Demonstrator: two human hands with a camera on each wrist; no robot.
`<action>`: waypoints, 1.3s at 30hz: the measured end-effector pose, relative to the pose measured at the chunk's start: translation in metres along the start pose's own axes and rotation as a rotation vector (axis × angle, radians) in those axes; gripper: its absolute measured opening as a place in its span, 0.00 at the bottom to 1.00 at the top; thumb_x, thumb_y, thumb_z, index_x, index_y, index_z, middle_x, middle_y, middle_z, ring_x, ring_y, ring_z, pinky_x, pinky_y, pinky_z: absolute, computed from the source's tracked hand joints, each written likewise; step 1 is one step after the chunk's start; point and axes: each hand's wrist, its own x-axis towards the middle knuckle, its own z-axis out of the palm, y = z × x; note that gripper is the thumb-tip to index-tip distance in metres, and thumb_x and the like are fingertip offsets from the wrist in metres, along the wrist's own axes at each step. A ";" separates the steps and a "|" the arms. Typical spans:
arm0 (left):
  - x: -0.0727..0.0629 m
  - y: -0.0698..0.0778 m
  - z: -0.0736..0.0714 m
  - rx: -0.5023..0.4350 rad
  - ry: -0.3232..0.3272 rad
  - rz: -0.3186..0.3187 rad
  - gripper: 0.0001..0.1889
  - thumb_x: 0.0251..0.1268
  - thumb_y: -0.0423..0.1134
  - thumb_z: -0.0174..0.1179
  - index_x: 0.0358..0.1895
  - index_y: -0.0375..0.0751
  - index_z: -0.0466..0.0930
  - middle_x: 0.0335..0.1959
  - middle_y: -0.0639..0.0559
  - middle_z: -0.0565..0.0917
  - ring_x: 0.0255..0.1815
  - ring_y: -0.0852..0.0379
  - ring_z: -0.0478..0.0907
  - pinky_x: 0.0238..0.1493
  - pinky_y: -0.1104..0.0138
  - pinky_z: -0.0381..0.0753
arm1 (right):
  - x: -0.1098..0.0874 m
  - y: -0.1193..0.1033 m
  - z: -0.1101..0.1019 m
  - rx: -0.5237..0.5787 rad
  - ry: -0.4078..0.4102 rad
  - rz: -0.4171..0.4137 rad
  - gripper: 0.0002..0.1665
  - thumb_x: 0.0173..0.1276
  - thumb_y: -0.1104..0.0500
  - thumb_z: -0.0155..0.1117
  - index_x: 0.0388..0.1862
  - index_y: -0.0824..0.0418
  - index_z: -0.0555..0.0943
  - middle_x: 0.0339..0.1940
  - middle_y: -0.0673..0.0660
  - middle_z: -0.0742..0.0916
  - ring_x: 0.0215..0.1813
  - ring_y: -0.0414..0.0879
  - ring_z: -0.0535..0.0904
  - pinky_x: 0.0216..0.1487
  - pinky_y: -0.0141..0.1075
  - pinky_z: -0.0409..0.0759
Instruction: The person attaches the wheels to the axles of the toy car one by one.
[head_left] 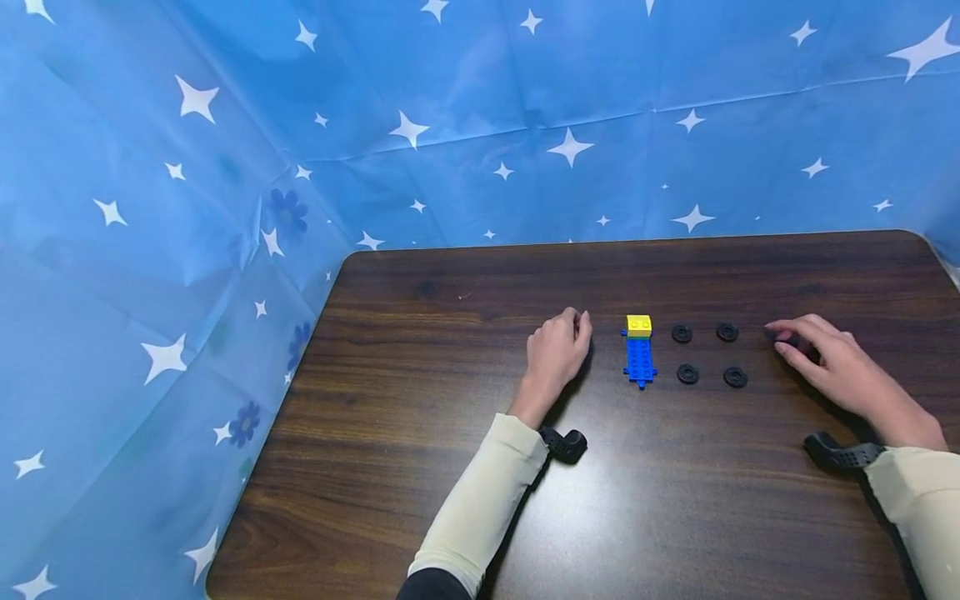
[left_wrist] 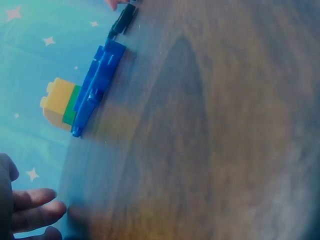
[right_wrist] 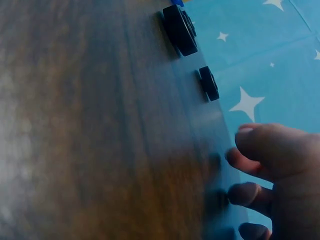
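A blue toy-car base (head_left: 640, 362) lies on the table with a yellow block (head_left: 639, 325) at its far end. In the left wrist view a green layer (left_wrist: 71, 106) shows between the two. My left hand (head_left: 557, 354) rests by the table to the left of the base, fingers loosely bent, apart from it and holding nothing. Several black toy wheels lie flat to the right of the base, among them one front wheel (head_left: 735, 377) and one back wheel (head_left: 727, 332). My right hand (head_left: 821, 358) is right of the wheels, fingers relaxed and slightly curved, with nothing between them in the right wrist view.
The dark wooden table (head_left: 360, 400) has rounded far corners. A blue cloth with white stars (head_left: 487, 108) hangs behind it and along its left side. Both wrists wear a black band mount (head_left: 564, 446) over cream sleeves.
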 end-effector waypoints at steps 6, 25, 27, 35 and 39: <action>-0.001 0.004 -0.001 0.004 -0.004 0.020 0.20 0.84 0.50 0.44 0.32 0.48 0.78 0.20 0.56 0.78 0.20 0.55 0.76 0.24 0.63 0.71 | -0.001 -0.004 -0.002 0.033 -0.053 -0.033 0.18 0.81 0.59 0.59 0.65 0.58 0.79 0.51 0.56 0.82 0.40 0.31 0.65 0.45 0.45 0.56; -0.004 0.020 0.005 0.067 -0.069 0.082 0.17 0.83 0.46 0.47 0.30 0.50 0.75 0.18 0.57 0.74 0.20 0.56 0.75 0.23 0.64 0.69 | -0.003 -0.014 -0.002 -0.010 -0.088 -0.080 0.17 0.77 0.59 0.65 0.62 0.55 0.82 0.45 0.49 0.81 0.36 0.32 0.67 0.34 0.33 0.66; -0.005 0.021 0.005 0.063 -0.073 0.090 0.17 0.83 0.46 0.47 0.29 0.50 0.75 0.17 0.57 0.73 0.19 0.56 0.75 0.23 0.64 0.68 | -0.003 -0.015 -0.001 -0.012 -0.098 -0.082 0.17 0.77 0.59 0.65 0.62 0.55 0.82 0.45 0.50 0.81 0.37 0.32 0.68 0.34 0.34 0.66; -0.007 0.026 0.006 0.064 -0.094 0.105 0.16 0.83 0.46 0.49 0.31 0.50 0.78 0.18 0.59 0.74 0.18 0.59 0.72 0.23 0.66 0.68 | -0.004 -0.017 0.000 -0.002 -0.104 -0.107 0.18 0.73 0.62 0.69 0.60 0.54 0.84 0.48 0.50 0.83 0.41 0.33 0.72 0.37 0.36 0.72; -0.006 0.029 0.006 0.072 -0.098 0.105 0.16 0.82 0.46 0.49 0.31 0.50 0.78 0.19 0.58 0.74 0.20 0.58 0.74 0.24 0.64 0.72 | -0.004 -0.018 0.001 -0.001 -0.097 -0.128 0.18 0.71 0.63 0.70 0.59 0.54 0.85 0.47 0.49 0.83 0.41 0.32 0.73 0.37 0.36 0.73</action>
